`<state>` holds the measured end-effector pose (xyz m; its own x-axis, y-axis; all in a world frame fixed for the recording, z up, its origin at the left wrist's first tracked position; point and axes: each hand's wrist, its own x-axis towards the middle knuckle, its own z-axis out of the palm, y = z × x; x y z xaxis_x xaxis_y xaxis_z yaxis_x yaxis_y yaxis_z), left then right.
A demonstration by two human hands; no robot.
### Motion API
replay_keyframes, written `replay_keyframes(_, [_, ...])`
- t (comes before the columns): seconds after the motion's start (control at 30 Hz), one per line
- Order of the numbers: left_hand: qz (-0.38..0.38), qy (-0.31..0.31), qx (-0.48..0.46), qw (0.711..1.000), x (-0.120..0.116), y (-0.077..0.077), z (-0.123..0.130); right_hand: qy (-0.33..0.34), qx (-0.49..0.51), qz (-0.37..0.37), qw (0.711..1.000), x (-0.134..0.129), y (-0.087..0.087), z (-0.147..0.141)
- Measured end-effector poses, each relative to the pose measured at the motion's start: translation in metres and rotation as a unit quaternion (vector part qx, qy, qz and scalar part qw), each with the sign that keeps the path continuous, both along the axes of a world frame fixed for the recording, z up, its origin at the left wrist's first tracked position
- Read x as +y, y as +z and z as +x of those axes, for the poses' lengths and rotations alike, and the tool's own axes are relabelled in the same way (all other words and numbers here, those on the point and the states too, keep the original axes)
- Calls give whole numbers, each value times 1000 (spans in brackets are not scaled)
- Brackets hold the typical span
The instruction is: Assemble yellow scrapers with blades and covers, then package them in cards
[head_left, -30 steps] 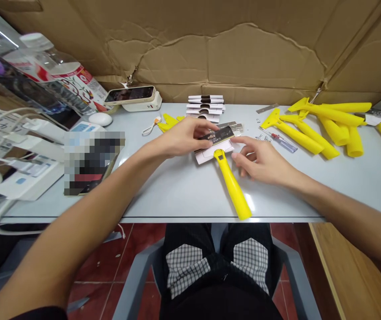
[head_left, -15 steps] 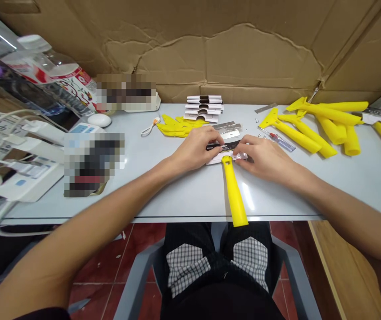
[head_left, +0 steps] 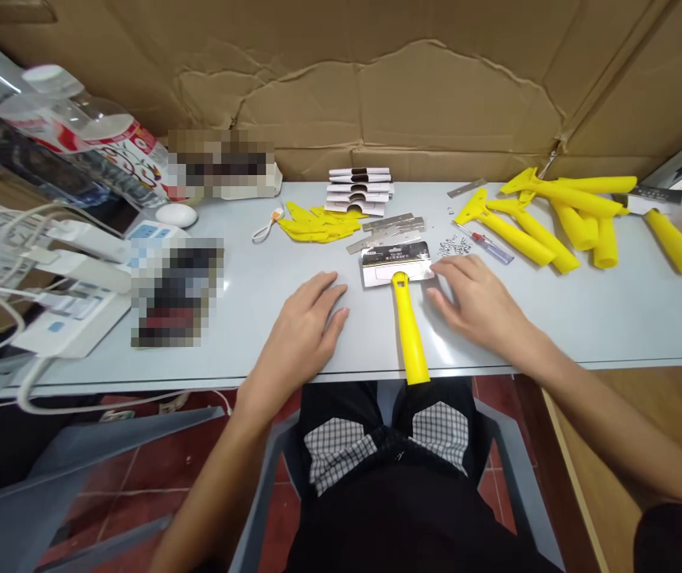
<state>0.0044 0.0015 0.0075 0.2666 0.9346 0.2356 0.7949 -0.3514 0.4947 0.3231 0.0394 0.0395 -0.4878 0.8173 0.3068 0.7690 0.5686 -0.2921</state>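
Observation:
A scraper with a yellow handle [head_left: 411,338] lies in front of me, its butt reaching past the table's front edge. A black-and-white printed card sleeve [head_left: 381,273] covers its head. My left hand [head_left: 302,326] rests on the table left of the scraper, fingers apart and holding nothing. At the sleeve's right edge is my right hand [head_left: 477,301], its fingers stretched out and thumb apart; whether a fingertip touches the card I cannot tell. Behind the sleeve lie several flat metal blades [head_left: 397,227]. Small screws [head_left: 454,245] and a screwdriver [head_left: 492,248] sit beyond my right hand.
Yellow scraper handles [head_left: 585,207] are heaped at the right, near another sleeved scraper [head_left: 675,241]. Flat yellow pieces [head_left: 320,224] and folded card sleeves [head_left: 357,192] lie at the back. Power strips [head_left: 78,322], a phone-like blurred object [head_left: 179,294] and bottles [head_left: 129,151] occupy the left.
My left hand has let go of the card sleeve and moved left and toward me onto the table. My right hand has eased slightly away to the right. The scraper stays put.

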Motion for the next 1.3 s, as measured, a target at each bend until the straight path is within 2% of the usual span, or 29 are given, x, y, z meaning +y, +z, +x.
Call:
replay_keyframes(0.1, [19,9,-2,1000,-9,-15,9,-33,30,-23,999,-16,-18,-1])
replay_keyframes(0.17, [18,10,23,1000,-10,-17,17,-54,19,-37,998,-23,-25,-4])
replay_keyframes(0.33, [-35,13,156,987,-11,-7,30,-111,-112,-98,982,-27,-25,-14])
replay_keyframes(0.47, [-53,12,198,979,-12,-1,33,-121,-161,-120,972,-25,-20,-17])
replay_keyframes(0.77, [-68,17,194,978,-3,6,40,-100,-172,-121,972,-18,-18,-13])
replay_keyframes(1.3, [-68,16,188,980,-2,2,39,-108,-162,-118,974,-16,-25,-9])
